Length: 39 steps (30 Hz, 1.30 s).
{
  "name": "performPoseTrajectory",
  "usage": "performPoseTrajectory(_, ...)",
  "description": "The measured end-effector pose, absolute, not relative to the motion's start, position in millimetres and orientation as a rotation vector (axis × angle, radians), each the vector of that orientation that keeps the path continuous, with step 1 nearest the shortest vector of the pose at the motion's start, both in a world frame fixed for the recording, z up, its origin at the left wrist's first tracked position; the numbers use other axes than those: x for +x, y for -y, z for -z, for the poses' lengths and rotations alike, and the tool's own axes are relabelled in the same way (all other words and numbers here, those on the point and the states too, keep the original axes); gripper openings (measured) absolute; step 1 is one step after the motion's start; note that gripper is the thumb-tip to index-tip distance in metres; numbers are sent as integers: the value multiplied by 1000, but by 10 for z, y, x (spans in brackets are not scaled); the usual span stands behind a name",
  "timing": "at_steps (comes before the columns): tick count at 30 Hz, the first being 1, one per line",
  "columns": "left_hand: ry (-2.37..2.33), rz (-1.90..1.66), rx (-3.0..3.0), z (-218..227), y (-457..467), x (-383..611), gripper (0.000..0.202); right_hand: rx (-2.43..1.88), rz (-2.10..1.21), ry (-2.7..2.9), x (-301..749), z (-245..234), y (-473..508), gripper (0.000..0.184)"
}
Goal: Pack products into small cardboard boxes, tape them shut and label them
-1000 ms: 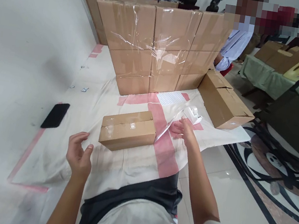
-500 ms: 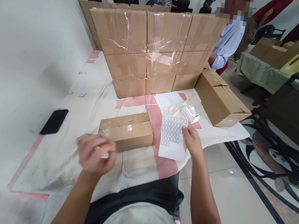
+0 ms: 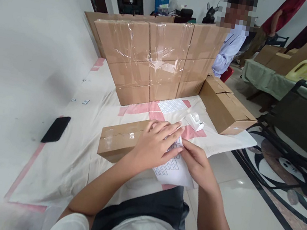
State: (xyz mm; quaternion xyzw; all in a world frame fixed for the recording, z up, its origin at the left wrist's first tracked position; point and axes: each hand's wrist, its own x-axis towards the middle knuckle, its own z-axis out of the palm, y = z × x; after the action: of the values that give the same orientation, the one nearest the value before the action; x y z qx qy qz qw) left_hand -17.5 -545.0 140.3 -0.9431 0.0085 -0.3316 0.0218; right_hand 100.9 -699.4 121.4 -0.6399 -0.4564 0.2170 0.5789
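My right hand (image 3: 197, 161) pinches the right edge of a white sheet (image 3: 173, 174) printed with rows of small outlined rectangles, probably a sticker sheet. Over the sheet's upper part reaches my left hand (image 3: 158, 139), its fingers stretched out and its thumb apart from them, touching or nearly touching the paper. That hand hides much of the sheet's top and left. Partly behind my left forearm lies a closed, taped cardboard box (image 3: 117, 136) on the cloth-covered table.
Beyond stand stacked taped boxes (image 3: 167, 55). A tape dispenser (image 3: 195, 121) and another printed sheet (image 3: 171, 106) lie before them. A long box (image 3: 227, 105) sits at the right, a black phone (image 3: 56, 129) at the left. A person in a light blue shirt (image 3: 231, 45) is behind the boxes.
My left hand has moved right, from beside the taped box to over the sheet, and its curled fingers have straightened. The sheet has tilted and come slightly nearer to me in my right hand.
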Motion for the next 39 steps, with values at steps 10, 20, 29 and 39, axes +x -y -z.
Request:
performPoseTrajectory(10, -12, 812, -3047, -1319, 5475, -140, 49, -1542, -551, 962, 851, -1219, 7042, 16)
performPoseTrajectory(20, -74, 746, -3025, -1266, 5441, -142, 33, -1736, -252, 1262, 913, -1112, 7033, 44)
performPoseTrajectory(29, -114, 978, -2840, -1251, 5419, -154, 17, -1874, -73, 1411, 978, -969, 7020, 53)
performPoseTrajectory(39, -207, 1046, -2929, -1298, 5393, -158, 12, -1855, 60, 1524, 988, -957, 7063, 58)
